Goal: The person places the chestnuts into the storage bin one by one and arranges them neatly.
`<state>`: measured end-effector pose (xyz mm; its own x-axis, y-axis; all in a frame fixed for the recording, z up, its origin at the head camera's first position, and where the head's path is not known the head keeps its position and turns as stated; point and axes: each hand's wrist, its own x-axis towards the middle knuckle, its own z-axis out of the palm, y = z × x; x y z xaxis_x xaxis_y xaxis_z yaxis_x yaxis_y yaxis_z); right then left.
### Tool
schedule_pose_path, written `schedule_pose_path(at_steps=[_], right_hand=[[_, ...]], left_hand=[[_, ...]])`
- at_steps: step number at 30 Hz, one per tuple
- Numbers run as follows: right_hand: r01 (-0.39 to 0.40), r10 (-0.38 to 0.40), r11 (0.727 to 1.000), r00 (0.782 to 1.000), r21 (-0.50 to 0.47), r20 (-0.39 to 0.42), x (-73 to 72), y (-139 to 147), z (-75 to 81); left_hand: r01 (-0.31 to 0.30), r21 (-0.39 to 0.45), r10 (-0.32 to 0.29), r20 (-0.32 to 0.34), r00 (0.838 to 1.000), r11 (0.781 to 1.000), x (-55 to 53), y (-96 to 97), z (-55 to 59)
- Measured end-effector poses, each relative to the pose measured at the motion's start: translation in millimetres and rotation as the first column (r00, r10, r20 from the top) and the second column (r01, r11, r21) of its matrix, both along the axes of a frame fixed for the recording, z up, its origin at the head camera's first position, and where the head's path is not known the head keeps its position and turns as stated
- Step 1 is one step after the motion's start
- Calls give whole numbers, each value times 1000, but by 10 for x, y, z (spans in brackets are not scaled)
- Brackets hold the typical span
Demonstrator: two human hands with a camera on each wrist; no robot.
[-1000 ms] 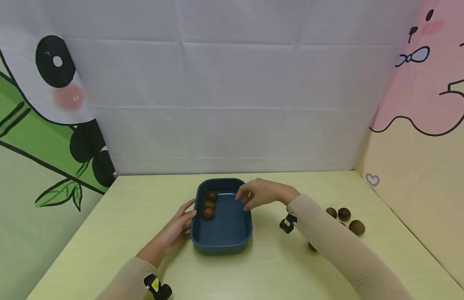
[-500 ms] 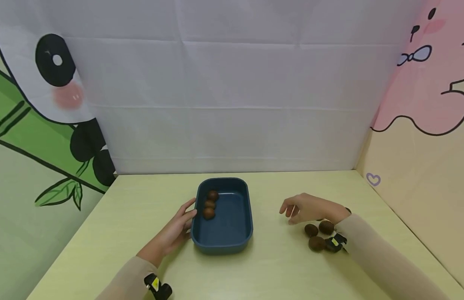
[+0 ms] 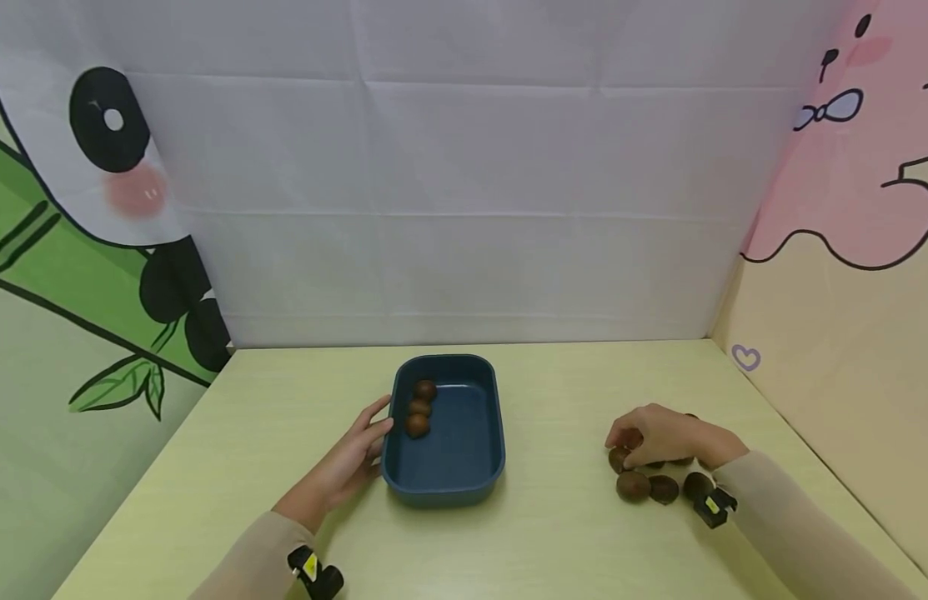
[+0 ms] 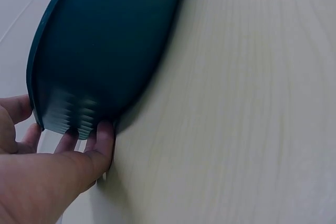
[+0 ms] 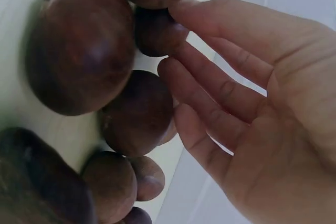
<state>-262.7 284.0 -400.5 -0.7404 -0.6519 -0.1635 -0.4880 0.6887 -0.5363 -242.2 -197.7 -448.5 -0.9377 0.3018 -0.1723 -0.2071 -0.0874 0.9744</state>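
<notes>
At the right of the head view, my right hand reaches over a cluster of chestnuts. Its thumb and fingertips pinch a small brown chestnut at the cluster's left edge; the right wrist view has this chestnut between the fingertips. Larger chestnuts crowd close beside the fingers. My left hand rests against the outer left wall of a dark blue rectangular tray. In the left wrist view, its fingers touch the outside of the tray. Three chestnuts lie in a row along the tray's left inner side.
Several more chestnuts lie beneath and in front of my right hand, some hidden by it. A pale wood-grain table carries everything. White cloth hangs at the back, and printed side panels border the table.
My right hand has moved from above the tray rightward to the loose chestnuts, and its fingers have closed on one. The left hand and tray stay in place.
</notes>
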Motion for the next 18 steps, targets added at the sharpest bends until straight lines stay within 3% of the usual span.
schedule_pose_path(at_steps=[4, 18], right_hand=[[12, -12, 1000, 1000, 15, 13, 0, 1, -21], [31, -28, 998, 998, 53, -57, -34, -96, -3]], left_hand=[[7, -6, -7, -3, 1000, 1000, 1, -8, 2], [17, 11, -17, 2, 1000, 1000, 4, -26, -2]])
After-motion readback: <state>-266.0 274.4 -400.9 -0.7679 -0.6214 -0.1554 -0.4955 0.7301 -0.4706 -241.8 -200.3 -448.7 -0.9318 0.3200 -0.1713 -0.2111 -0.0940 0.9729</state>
